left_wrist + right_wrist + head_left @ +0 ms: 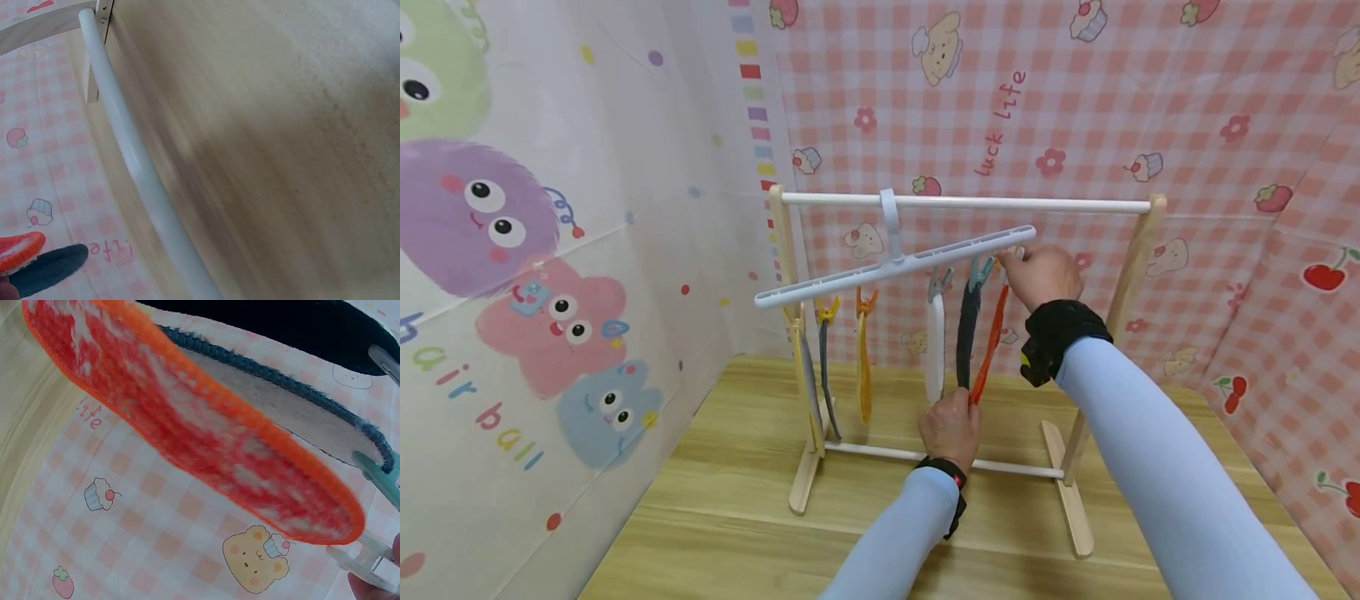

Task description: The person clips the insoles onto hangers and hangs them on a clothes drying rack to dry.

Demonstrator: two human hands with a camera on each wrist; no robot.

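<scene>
Near the raised right end of a pale blue hanger (898, 267), my right hand (1047, 277) pinches a white clothespin (359, 565). The upper end of a red insole (989, 343) with an orange edge is at this clothespin. Lower down, my left hand (951, 425) grips the insole's bottom end, which its fingers partly hide. Just left of it hangs a dark insole (967, 329) from a teal clothespin (980, 273). A white insole (935, 350) hangs beside that from a grey clothespin (938, 285).
The hanger hooks over the white top bar (1037, 203) of a wooden rack and tilts down leftward. On its left half hang a yellow insole (865, 375) and several others. A lower bar (1018, 469) joins the rack's feet on the wooden table (715, 508). Patterned cloth surrounds the back and sides.
</scene>
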